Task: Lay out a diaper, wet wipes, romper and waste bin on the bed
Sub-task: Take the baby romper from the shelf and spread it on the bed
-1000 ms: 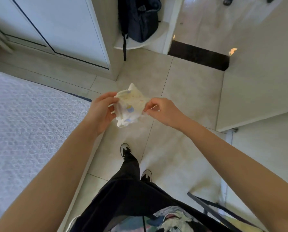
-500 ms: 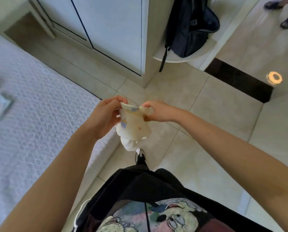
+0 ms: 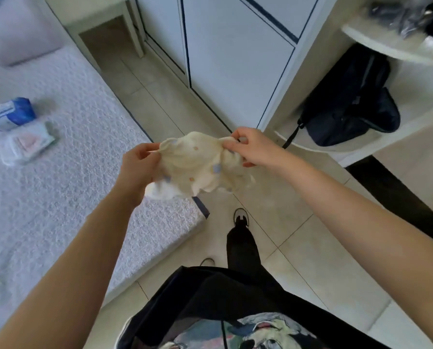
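Observation:
A small cream romper (image 3: 198,167) with pale blue and orange dots hangs crumpled in the air over the bed's corner. My left hand (image 3: 137,170) pinches its left edge and my right hand (image 3: 250,147) pinches its right edge, stretching it between them. On the white quilted bed (image 3: 59,197) at the left lie a blue pack of wet wipes (image 3: 10,114) and, just in front of it, a folded white diaper (image 3: 25,144). No waste bin is in view.
A pillow (image 3: 14,34) lies at the head of the bed. White wardrobe doors (image 3: 235,59) stand ahead across a strip of tiled floor (image 3: 281,215). A dark backpack (image 3: 348,104) sits on a low rounded shelf at the right. My legs and shoes are below.
The view has swung left toward the bed, bringing the wipes and diaper into sight. My hands have moved apart and spread the romper wider.

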`<state>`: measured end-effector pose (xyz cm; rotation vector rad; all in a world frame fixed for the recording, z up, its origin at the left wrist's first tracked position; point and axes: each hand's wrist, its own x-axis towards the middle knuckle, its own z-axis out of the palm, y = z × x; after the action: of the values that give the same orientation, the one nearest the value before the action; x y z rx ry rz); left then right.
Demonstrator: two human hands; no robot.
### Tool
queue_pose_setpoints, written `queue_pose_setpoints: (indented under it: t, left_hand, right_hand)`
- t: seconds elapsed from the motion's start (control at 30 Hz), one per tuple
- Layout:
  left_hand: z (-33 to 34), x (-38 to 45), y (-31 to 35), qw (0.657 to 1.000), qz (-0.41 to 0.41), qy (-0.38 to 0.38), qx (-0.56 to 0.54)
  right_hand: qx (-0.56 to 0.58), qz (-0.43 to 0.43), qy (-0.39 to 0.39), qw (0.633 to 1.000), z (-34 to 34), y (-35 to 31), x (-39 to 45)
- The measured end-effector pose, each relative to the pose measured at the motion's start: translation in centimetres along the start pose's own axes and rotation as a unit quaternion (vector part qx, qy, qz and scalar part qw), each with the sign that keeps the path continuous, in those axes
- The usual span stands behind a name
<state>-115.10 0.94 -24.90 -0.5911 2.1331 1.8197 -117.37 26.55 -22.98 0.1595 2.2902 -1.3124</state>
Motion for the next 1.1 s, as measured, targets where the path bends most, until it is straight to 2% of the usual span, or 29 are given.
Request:
queue_pose_setpoints:
  t: [0.17, 0.33, 0.5, 0.63, 0.73, 0.83, 0.97, 1.1]
  left_hand:
    - [2.3, 3.2, 1.8, 0.996, 0.025, 0.054, 0.061]
    - [5.8, 5.6, 3.8, 0.991, 0.033, 0.065, 0.116]
    - [8.6, 7.3, 6.6, 0.993, 0.078, 0.086, 0.032]
    - [9.4, 9.6, 8.0, 0.992, 0.059, 0.116, -0.002]
    - [9.2, 12.2, 8.7, 0.985, 0.046, 0.166, 0.008]
    - [7.7, 15.0, 9.2, 0.979, 0.027, 0.201, -0.026]
    - [3.9, 18.7, 9.8, 0.965, -0.004, 0.182, -0.191]
    - [-0.3, 21.8, 11.0, 0.952, -0.005, 0.174, -0.251]
  right_hand:
    - [0.097, 0.001, -0.027, 0.995, -2.7, -3.6, 5.7]
    - [0.122, 0.027, -0.092, 0.988, -5.0, -6.3, 10.8]
    - [0.13, 0.025, -0.141, 0.981, -5.8, -8.5, 15.7]
    - [0.122, 0.017, -0.146, 0.982, -5.7, -10.1, 19.5]
    - [0.099, -0.002, -0.156, 0.983, -5.1, -11.6, 22.3]
    - [0.102, -0.024, -0.182, 0.978, -4.4, -13.5, 24.7]
    - [0.035, -0.106, -0.223, 0.968, -3.5, -16.5, 28.4]
    - [-0.035, -0.154, -0.275, 0.948, -1.4, -20.1, 32.3]
